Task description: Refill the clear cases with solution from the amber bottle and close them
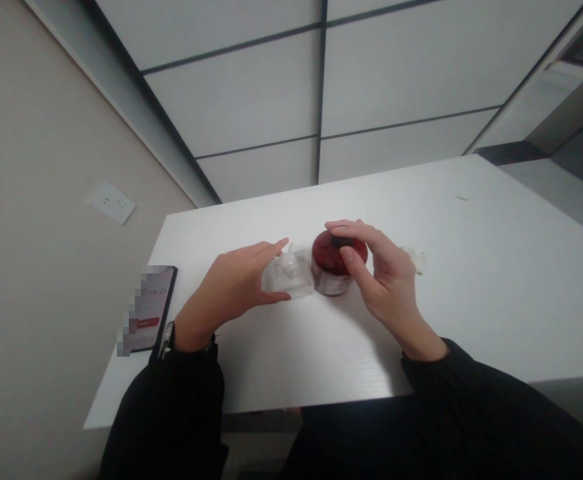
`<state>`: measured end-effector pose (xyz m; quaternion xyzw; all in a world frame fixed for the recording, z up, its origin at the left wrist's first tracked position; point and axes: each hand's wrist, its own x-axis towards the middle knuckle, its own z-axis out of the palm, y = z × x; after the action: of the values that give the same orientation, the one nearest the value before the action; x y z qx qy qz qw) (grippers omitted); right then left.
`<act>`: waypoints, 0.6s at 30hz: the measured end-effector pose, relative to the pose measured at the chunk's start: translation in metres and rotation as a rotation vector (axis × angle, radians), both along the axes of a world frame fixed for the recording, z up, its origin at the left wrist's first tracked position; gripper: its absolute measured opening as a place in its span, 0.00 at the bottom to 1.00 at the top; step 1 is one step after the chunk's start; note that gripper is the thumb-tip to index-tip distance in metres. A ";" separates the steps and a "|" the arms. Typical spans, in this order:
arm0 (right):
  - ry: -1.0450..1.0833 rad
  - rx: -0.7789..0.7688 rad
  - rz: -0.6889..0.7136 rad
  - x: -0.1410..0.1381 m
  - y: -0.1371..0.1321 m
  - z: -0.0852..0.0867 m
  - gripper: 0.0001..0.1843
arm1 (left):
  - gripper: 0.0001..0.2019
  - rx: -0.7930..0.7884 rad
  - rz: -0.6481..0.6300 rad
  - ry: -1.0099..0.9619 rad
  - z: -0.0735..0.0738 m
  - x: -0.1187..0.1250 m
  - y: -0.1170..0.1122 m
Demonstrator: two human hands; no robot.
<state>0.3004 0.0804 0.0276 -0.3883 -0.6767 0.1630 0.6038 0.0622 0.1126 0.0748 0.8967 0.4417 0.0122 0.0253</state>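
A clear, squarish bottle with a white pump top [289,264] stands on the white table, its contents colourless. My left hand [241,277] is wrapped round its left side, fingers at the far edge and thumb at the near edge. Close against its right stands a round, dark red bottle [324,257] with a pale label low on its front. The thumb and fingers of my right hand [384,270] close on the black top [341,241] of that red bottle. Part of the red bottle's right side is hidden by the hand.
A phone [149,310] with a lit screen lies at the left edge of the white table [311,360]. Something small and whitish [416,260] lies right of my right hand, and a thin scrap [462,198] farther back. White panels [261,93] rise behind the table.
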 end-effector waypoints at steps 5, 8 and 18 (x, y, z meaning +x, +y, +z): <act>-0.022 -0.009 -0.010 0.000 0.002 -0.001 0.12 | 0.40 0.000 -0.009 -0.015 -0.002 -0.001 0.001; 0.002 0.011 -0.024 0.000 0.003 -0.002 0.11 | 0.39 -0.007 -0.007 -0.015 -0.002 -0.001 0.001; 0.051 -0.035 0.042 -0.001 0.003 -0.001 0.09 | 0.41 -0.009 -0.008 -0.010 -0.002 -0.001 0.001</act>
<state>0.2996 0.0831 0.0265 -0.3804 -0.6662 0.1975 0.6103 0.0608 0.1132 0.0724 0.8984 0.4378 0.0146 0.0314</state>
